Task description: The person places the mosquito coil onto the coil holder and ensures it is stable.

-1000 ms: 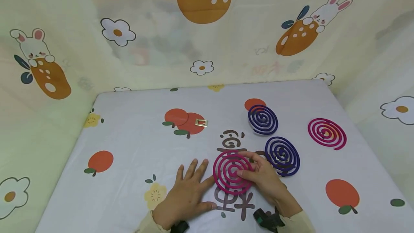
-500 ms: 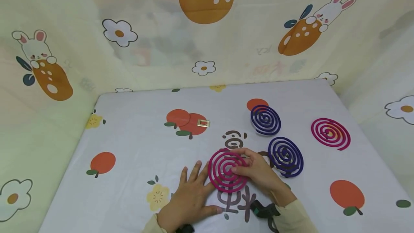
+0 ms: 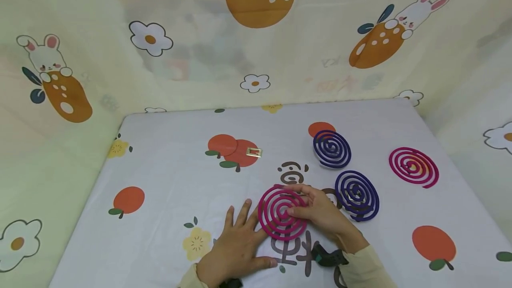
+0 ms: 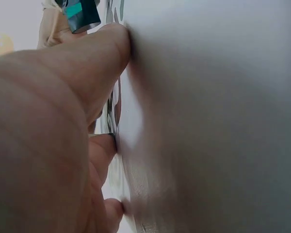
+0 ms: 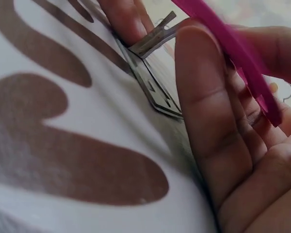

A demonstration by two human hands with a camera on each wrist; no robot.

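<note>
A magenta mosquito coil (image 3: pixel 269 222) is held tilted by my right hand (image 3: pixel 323 217), pinched near its centre and right side in the head view. In the right wrist view the thumb (image 5: pixel 199 82) lies against the magenta coil (image 5: pixel 240 51). Close by, a thin metal coil stand (image 5: pixel 160 99) lies on the cloth with its prong (image 5: pixel 153 42) raised. A fingertip (image 5: pixel 123 22) touches the stand's far end. My left hand (image 3: pixel 236 246) lies spread on the cloth, its index fingertip hidden behind the coil. Whether the prong touches the coil, I cannot tell.
Two dark blue coils (image 3: pixel 357 195) lie right of my right hand, one behind the other. Another magenta coil (image 3: pixel 414 167) lies farther right. A small gold-coloured metal stand (image 3: pixel 254 152) lies at the back on the printed white tablecloth (image 3: pixel 168 172).
My right hand has carried the magenta coil slightly left, over the left hand's fingers. The left hand stays spread on the cloth. The head view has shifted a little.
</note>
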